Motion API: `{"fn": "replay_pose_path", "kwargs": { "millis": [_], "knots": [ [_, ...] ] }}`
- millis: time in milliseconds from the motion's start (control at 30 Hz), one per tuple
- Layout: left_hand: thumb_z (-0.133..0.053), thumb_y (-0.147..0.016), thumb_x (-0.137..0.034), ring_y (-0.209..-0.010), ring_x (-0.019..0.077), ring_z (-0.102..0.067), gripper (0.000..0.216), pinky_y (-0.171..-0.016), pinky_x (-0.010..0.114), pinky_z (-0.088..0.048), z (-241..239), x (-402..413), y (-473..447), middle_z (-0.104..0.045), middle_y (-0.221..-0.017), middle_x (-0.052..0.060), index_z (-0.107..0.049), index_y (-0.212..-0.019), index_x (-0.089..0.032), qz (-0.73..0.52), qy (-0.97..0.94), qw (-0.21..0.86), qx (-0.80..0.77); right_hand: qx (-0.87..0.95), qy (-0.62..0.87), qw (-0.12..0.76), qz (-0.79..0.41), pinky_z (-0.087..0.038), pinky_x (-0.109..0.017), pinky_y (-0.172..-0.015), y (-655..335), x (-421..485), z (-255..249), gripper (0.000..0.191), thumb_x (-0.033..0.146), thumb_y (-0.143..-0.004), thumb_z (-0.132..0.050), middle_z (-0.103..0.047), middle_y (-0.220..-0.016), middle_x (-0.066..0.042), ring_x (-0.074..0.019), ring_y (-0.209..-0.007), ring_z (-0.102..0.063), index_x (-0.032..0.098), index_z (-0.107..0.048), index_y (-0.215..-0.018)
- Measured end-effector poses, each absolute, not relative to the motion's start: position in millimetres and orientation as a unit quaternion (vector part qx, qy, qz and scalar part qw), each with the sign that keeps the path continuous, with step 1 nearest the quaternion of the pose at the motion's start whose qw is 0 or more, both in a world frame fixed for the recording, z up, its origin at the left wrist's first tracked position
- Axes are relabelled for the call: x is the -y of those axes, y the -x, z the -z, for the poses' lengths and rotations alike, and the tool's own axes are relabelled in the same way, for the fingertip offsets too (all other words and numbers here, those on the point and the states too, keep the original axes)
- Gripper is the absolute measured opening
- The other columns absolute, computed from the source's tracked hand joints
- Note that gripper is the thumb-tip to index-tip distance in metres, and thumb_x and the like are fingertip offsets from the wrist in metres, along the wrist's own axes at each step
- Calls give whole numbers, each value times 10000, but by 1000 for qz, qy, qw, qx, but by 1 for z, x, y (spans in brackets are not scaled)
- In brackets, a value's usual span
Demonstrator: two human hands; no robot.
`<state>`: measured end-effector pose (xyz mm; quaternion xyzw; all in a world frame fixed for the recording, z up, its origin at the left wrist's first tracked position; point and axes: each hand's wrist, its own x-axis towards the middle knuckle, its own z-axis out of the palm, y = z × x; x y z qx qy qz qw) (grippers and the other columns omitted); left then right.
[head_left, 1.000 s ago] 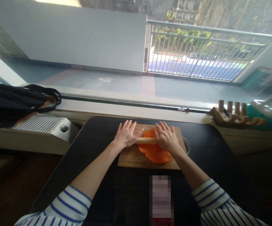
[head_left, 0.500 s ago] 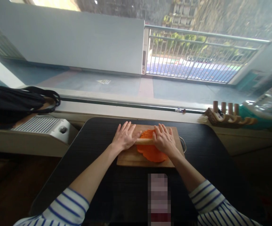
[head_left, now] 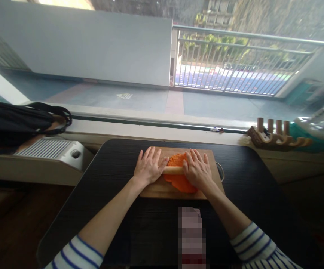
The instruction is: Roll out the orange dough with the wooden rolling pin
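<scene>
1. A pale wooden rolling pin (head_left: 173, 170) lies crosswise over a flattened, irregular sheet of orange dough-like material (head_left: 180, 183), which shows both above and below it.
2. The left hand (head_left: 148, 166) covers the pin's left end and the right hand (head_left: 198, 169) its right end, so only the middle stretch shows between them. The pin lies below the fingers, nearer the palms and thumbs.
3. Both hands are spread rather flat, fingers extended and slightly apart, resting on the pin without curling round it; the right hand also overlaps the orange sheet.
4. Beneath is a wooden board (head_left: 155, 191), with a metal loop (head_left: 223, 171) just beyond its right edge.
5. The board rests on a black bench (head_left: 114, 168) with rounded corners and fine grain. A pixelated patch (head_left: 191, 235) on the near side hides whatever is there.
6. Behind runs a pale windowsill (head_left: 139, 126); at the left are a black bag (head_left: 13, 123) and a white slatted unit (head_left: 46, 146), at the right a wooden rack (head_left: 280, 140) and a teal container (head_left: 321, 136).
7. Through the glass stand a metal railing (head_left: 226, 61) and a plain wall (head_left: 100, 46); a triangular floor marking (head_left: 124, 96) there has lettering too unclear to read.
</scene>
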<state>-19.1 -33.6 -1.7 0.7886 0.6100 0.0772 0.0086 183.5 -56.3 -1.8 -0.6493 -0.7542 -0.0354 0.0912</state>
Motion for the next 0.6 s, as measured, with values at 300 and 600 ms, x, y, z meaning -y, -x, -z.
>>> {"fn": "replay_pose_path", "kwargs": {
  "millis": [300, 600],
  "knots": [
    [-126, -871, -683, -1403, 280, -217, 793, -1119, 528, -157, 0, -4, 19, -322, -1496, 142, -363, -1417, -160, -54, -769, 95, -630, 740, 669, 68, -24, -205, -525, -1089, -183, 30, -8, 477, 321, -948, -263, -396, -1454, -126, -260, -1361, -297, 172, -432, -1367],
    [-122, -883, -664, -1403, 275, -219, 763, -1123, 524, -141, 0, -6, 19, -345, -1485, 140, -404, -1398, -177, -51, -777, 93, -621, 745, 664, 66, -3, -195, -547, -1084, -180, 37, -8, 460, 295, -949, -272, -408, -1445, -135, -265, -1357, -300, 165, -434, -1359]
  ]
}}
